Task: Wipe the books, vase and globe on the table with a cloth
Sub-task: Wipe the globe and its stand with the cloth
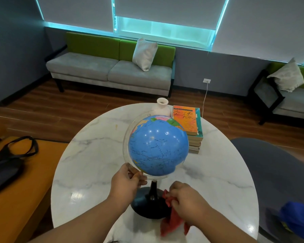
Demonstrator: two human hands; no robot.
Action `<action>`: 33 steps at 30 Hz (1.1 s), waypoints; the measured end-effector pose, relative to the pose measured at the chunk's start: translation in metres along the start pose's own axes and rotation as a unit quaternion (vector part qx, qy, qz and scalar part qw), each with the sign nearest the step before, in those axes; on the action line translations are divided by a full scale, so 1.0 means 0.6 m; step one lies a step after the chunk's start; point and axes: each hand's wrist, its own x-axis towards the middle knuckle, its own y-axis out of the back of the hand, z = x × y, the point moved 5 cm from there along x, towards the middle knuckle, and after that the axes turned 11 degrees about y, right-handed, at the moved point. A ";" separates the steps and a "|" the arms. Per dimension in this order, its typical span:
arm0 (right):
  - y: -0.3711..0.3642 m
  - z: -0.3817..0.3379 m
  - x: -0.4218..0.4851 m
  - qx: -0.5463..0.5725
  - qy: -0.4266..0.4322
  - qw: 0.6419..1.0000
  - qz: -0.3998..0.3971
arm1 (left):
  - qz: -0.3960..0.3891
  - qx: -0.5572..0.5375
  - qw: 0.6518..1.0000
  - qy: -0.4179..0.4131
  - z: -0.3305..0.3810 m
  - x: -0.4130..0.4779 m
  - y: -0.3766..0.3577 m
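A blue globe (pixel 157 146) on a black stand (pixel 144 204) sits near the front of the round marble table (pixel 88 155). My left hand (pixel 125 183) grips the clear plastic arc at the globe's lower left. My right hand (pixel 188 199) holds a red cloth (pixel 170 223) against the right side of the black base. Behind the globe stands a white vase (pixel 161 106), partly hidden by it. To the vase's right lies a stack of books (pixel 191 127) with an orange cover on top.
A grey chair (pixel 270 172) stands at the table's right with a blue object (pixel 298 218) on it. On the left, a black bag (pixel 9 160) lies on an orange surface. Sofas with cushions line the far wall.
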 end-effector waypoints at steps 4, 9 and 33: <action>-0.006 -0.057 0.001 0.049 0.107 0.993 0.015 | -0.004 -0.022 1.000 0.003 0.004 0.001 0.003; -0.015 -0.016 -0.001 0.063 0.078 0.995 0.004 | -0.021 -0.008 1.000 0.009 0.005 -0.004 0.010; 0.075 0.037 -0.010 0.307 -0.126 0.912 0.243 | -0.058 0.028 0.998 0.015 -0.009 0.014 0.074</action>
